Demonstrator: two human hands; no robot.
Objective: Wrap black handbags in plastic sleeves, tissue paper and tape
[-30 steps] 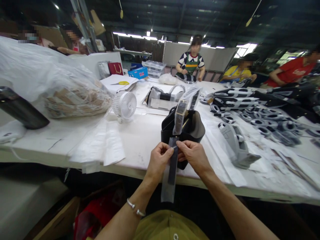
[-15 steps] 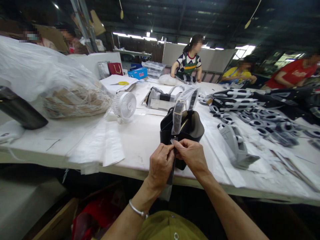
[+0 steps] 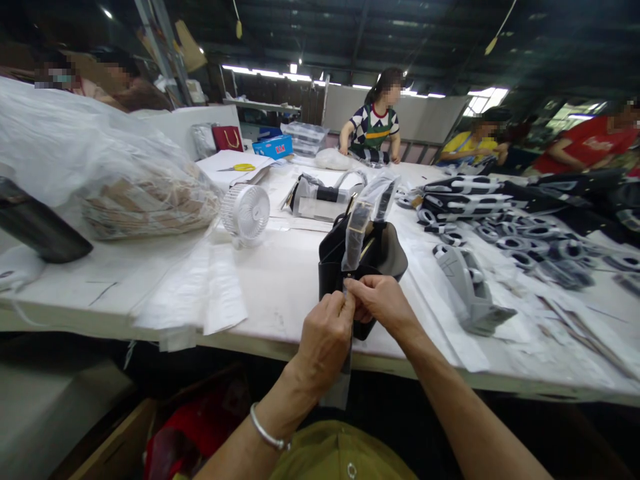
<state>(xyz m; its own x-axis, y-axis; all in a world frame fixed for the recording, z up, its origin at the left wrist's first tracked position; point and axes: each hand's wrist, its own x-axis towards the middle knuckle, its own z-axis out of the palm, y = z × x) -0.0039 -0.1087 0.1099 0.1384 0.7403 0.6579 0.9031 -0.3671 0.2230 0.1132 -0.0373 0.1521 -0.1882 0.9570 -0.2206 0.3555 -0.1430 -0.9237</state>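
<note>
A black handbag (image 3: 385, 257) stands near the front edge of the white table (image 3: 280, 280), its handles wrapped in clear plastic (image 3: 356, 230). A dark strap in a clear plastic sleeve (image 3: 337, 387) hangs down from the bag past the table edge. My left hand (image 3: 326, 340) is closed around the strap just below the bag. My right hand (image 3: 383, 303) pinches the top of the sleeve where the strap meets the bag. The strap's middle is hidden behind my left hand.
A small white fan (image 3: 246, 213), flat plastic sleeves (image 3: 210, 293) and a big clear bag of cardboard (image 3: 135, 200) lie to the left. Another wrapped bag (image 3: 323, 197) sits behind. Grey-black straps (image 3: 500, 227) cover the right side. Several people sit at the far side.
My left hand slid down and closed over the strap, hiding most of it. My right hand moved up to the strap's top at the bag.
</note>
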